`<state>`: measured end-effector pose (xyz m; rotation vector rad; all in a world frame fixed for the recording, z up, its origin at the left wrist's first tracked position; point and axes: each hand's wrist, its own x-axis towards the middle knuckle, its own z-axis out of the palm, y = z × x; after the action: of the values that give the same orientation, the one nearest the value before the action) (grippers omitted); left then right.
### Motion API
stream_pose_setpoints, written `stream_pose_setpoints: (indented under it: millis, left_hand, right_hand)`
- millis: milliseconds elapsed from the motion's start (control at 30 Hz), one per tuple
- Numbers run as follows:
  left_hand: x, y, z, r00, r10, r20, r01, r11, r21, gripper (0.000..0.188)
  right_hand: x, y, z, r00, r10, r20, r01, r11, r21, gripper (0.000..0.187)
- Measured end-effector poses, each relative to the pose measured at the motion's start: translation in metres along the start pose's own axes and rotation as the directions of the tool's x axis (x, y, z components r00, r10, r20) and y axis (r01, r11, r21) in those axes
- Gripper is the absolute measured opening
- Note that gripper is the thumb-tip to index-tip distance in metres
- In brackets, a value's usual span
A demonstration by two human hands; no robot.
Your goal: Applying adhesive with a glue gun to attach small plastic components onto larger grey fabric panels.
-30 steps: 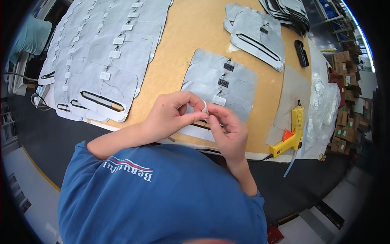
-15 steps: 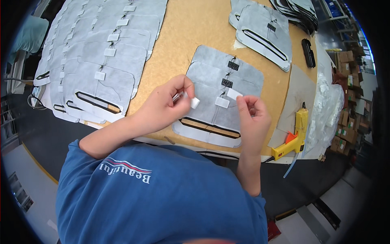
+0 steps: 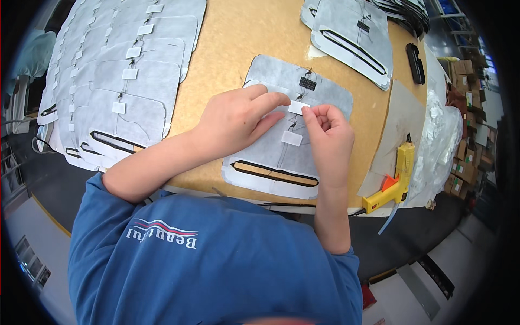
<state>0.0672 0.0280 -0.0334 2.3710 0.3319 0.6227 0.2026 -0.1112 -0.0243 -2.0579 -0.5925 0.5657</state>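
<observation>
A grey fabric pad (image 3: 330, 97) lies flat in front of me, with thin wires running down its middle. Between my hands a small white rectangular patch (image 3: 296, 108) lies over the wire line. My right hand (image 3: 331, 130) pinches its right end. The index fingertip of my left hand (image 3: 241, 116) touches its left end, thumb held apart; the other fingers are curled under and what they hold, if anything, is hidden. Above it on the pad is a black textured patch (image 3: 307, 83); below it is another white patch (image 3: 292, 138). A black-edged slot (image 3: 273, 173) crosses the pad's near end.
Rows of overlapping grey pads (image 3: 146, 81) cover the table's left. More pads (image 3: 346, 38) lie at the far right, beside a black elongated tool (image 3: 415, 63). A yellow glue gun (image 3: 402, 168) stands near the right edge, by clear plastic sheeting (image 3: 440, 135).
The white patch in my right hand has moved left onto the pad, covering the lower black patch. My left hand has come up to it; the white pieces it held are out of sight.
</observation>
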Motion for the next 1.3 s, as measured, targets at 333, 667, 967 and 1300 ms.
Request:
stream_pose_setpoints:
  millis: [333, 667, 967, 1300]
  left_hand:
    - [-0.005, -0.008, 0.011, 0.988, 0.133, 0.072, -0.148, 0.949, 0.277, 0.035]
    - [-0.006, -0.007, 0.010, 0.982, 0.141, 0.123, -0.172, 0.941, 0.293, 0.045]
    - [-0.006, -0.006, 0.011, 0.984, 0.131, 0.117, -0.162, 0.935, 0.317, 0.040]
    - [-0.003, -0.003, 0.014, 0.994, 0.084, 0.069, -0.102, 0.941, 0.322, 0.043]
  right_hand:
    - [0.000, 0.007, -0.003, 0.999, -0.036, -0.008, 0.035, 0.998, -0.042, 0.013]
    - [-0.024, 0.018, -0.019, 0.881, -0.467, 0.075, 0.449, 0.775, -0.445, 0.041]
    - [-0.027, 0.027, -0.016, 0.858, -0.494, 0.143, 0.488, 0.694, -0.529, 0.041]
    - [-0.023, 0.030, -0.013, 0.868, -0.485, 0.105, 0.460, 0.707, -0.537, 0.045]
